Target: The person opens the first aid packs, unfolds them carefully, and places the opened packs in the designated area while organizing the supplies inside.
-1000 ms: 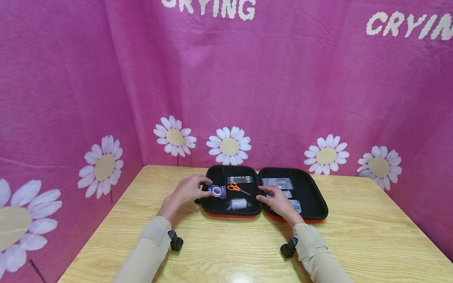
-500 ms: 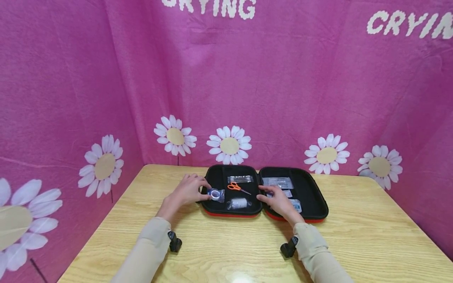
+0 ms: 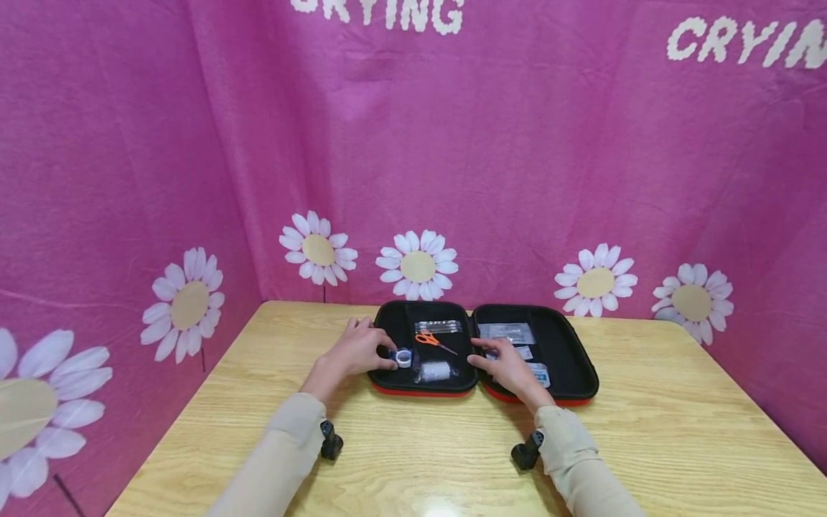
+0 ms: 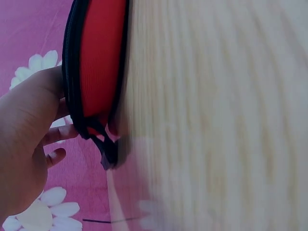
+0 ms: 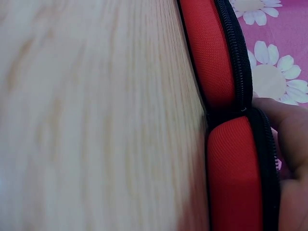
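Note:
A zippered case with red sides and black lining lies spread out on the table, its left half [image 3: 420,391] and right half [image 3: 575,352] side by side. Over the left half's outer edge reaches my left hand [image 3: 355,352], pinching the wrapper of a small white tape roll [image 3: 403,358]. Orange-handled scissors [image 3: 428,339], a wrapped bandage roll [image 3: 434,371] and a clear packet of thin sticks [image 3: 438,327] are in that half. My right hand [image 3: 510,368] rests over the right half with loose fingers by the hinge, partly covering flat packets [image 3: 510,332]. Both wrist views hide the fingertips behind the case's red side [image 4: 101,53].
The wooden table [image 3: 420,452] extends in front of the case and to both sides. Behind it hangs a pink cloth [image 3: 413,143] with daisies and white lettering. A flat packet with a blue-green print [image 3: 539,375] lies near the right wrist.
My left hand shifted slightly left, then back right and a little toward me, and the tape roll moved with it toward the bandage roll. The right hand has stayed still.

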`<control>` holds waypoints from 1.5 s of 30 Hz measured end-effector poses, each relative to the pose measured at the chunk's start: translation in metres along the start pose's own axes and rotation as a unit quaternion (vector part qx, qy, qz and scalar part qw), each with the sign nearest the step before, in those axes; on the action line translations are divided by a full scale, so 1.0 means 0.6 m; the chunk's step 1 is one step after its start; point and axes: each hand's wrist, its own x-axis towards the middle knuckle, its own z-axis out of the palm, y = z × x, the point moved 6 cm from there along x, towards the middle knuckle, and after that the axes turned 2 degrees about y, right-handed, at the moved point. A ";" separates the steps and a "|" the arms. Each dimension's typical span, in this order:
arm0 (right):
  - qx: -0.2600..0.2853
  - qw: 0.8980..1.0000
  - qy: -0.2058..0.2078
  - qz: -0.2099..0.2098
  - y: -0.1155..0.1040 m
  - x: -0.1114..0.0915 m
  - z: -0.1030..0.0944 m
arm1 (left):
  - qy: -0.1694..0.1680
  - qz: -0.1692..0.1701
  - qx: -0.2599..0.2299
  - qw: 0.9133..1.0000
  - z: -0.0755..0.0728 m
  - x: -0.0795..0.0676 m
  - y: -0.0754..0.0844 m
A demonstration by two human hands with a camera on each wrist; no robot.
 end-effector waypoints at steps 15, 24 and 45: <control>-0.003 1.000 0.003 0.002 0.000 0.001 0.001 | -0.019 0.016 -0.049 0.998 0.015 0.022 0.040; 0.002 1.000 0.001 0.000 0.001 -0.001 -0.001 | -0.006 -0.018 -0.006 1.000 0.021 0.035 0.052; -0.002 1.000 -0.002 0.004 -0.003 -0.002 -0.002 | -0.055 -0.016 -0.089 0.994 0.035 0.031 0.047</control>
